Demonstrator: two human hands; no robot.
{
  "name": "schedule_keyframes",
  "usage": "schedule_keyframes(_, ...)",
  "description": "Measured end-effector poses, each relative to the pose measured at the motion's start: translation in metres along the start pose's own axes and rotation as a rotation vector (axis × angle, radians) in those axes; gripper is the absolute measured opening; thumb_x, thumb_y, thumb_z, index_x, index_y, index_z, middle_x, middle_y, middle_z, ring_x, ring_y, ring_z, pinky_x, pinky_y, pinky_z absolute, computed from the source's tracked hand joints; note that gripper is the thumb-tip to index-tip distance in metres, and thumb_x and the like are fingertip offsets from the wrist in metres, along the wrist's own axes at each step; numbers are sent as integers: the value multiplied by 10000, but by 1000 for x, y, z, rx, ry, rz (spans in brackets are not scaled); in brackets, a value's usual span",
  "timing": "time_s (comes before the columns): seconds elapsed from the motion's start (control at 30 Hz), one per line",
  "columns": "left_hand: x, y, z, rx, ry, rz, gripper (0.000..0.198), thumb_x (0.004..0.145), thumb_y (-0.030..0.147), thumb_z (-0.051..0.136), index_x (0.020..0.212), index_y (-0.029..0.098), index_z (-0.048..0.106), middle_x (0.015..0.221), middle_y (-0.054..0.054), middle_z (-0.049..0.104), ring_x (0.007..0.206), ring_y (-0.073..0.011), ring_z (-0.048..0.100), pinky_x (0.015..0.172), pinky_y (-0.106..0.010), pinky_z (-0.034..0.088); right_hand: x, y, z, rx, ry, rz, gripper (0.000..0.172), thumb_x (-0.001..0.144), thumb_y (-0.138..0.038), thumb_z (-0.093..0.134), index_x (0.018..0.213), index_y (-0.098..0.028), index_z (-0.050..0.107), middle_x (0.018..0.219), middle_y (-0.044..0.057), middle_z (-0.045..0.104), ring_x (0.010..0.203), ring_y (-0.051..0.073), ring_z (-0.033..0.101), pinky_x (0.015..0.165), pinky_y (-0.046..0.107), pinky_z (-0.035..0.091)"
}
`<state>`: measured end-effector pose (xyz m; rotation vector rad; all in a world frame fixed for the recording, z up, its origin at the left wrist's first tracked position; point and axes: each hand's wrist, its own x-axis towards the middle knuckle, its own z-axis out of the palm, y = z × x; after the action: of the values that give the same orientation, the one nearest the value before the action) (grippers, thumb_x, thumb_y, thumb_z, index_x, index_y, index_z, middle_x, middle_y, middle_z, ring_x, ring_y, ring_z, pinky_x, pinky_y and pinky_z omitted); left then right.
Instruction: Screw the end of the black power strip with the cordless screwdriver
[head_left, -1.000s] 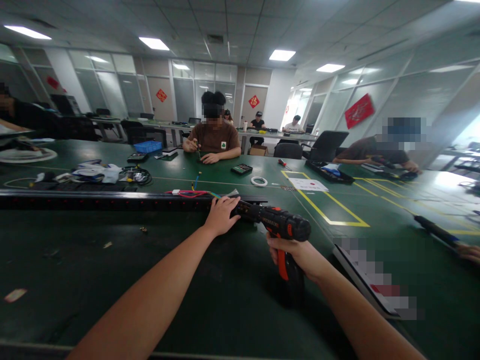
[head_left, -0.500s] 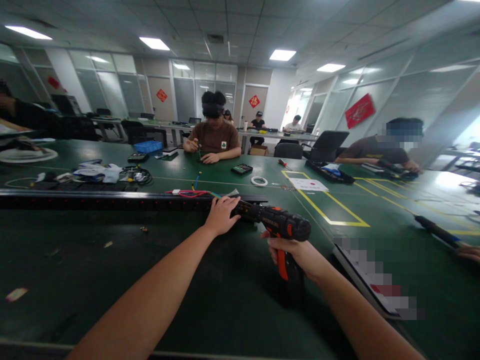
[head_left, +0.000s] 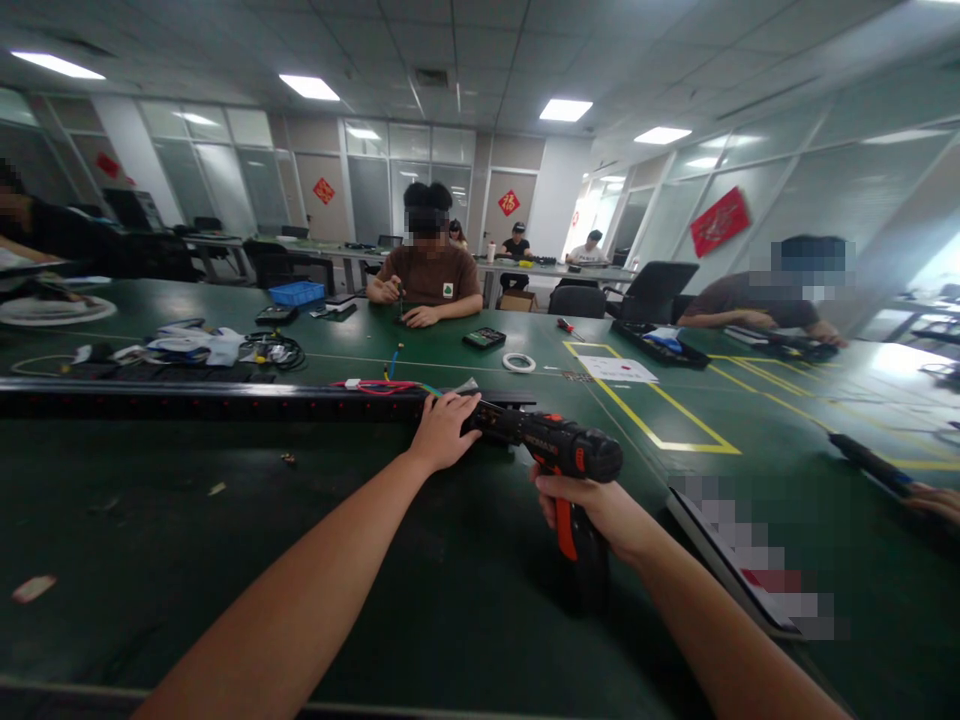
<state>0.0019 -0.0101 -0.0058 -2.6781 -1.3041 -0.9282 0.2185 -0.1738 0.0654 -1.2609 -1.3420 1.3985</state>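
My right hand (head_left: 591, 506) is wrapped snugly around the handle of the black and orange power drill (head_left: 568, 446), I think so the drill won't wobble. Its nose points left, at the right end of the long black bar (head_left: 225, 403). The bar lies across the green tabletop (head_left: 165, 540), well in from the near edge. My left hand (head_left: 444, 430) is half open, palm down over that end, maybe to keep it still; I can't tell how hard it grips. Red wires (head_left: 384, 386) lie along the bar's top, clear of the drill.
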Motion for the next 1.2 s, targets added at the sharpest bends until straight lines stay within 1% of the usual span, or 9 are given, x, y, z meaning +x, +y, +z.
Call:
schedule_keyframes(0.23, 0, 0, 0, -4, 1, -2, 626, 940, 393, 634, 1522, 273, 435, 1477, -70, 573, 1371, -292, 436, 1181, -558, 233, 0, 3, -1, 14, -9, -12, 233, 755, -360, 764, 851, -195, 631, 593, -17, 642, 548, 166, 586, 573, 292, 461)
schedule_keyframes(0.5, 0, -2, 1, -8, 3, -1, 640, 938, 395, 636, 1530, 272, 425, 1479, -69, 572, 1376, -293, 429, 1186, -564, 225, 0, -1, 1, 20, -3, 8, 283, 709, -380, 796, 836, -193, 626, 583, -20, 633, 540, 163, 579, 566, 293, 466)
schedule_keyframes(0.67, 0, -4, 3, -13, 8, 3, 643, 934, 400, 641, 1528, 273, 429, 1481, -65, 571, 1370, -290, 431, 1188, -557, 223, 1, 1, -1, -13, 2, 6, 274, 735, -393, 779, 834, -190, 623, 597, -15, 642, 551, 163, 589, 573, 292, 460)
schedule_keyframes(0.8, 0, -3, 1, -14, 0, -6, 643, 932, 396, 642, 1528, 280, 430, 1481, -73, 569, 1378, -295, 426, 1189, -561, 217, 1, 1, 0, 8, 1, 16, 285, 719, -382, 791, 848, -190, 624, 586, -22, 635, 543, 160, 576, 569, 294, 459)
schedule_keyframes(0.97, 0, -1, -2, -15, -12, -8, 645, 933, 399, 637, 1530, 277, 424, 1481, -72, 568, 1380, -291, 423, 1191, -554, 212, 1, 1, 0, -2, -3, -1, 268, 742, -380, 784, 830, -190, 616, 593, -20, 636, 550, 161, 584, 577, 296, 458)
schedule_keyframes(1.2, -1, -1, -1, -12, -8, -4, 646, 939, 404, 628, 1533, 266, 417, 1484, -71, 566, 1379, -281, 425, 1189, -549, 215, 0, -2, 1, -5, -5, 6, 262, 742, -381, 779, 820, -194, 614, 595, -19, 630, 552, 166, 580, 586, 301, 453)
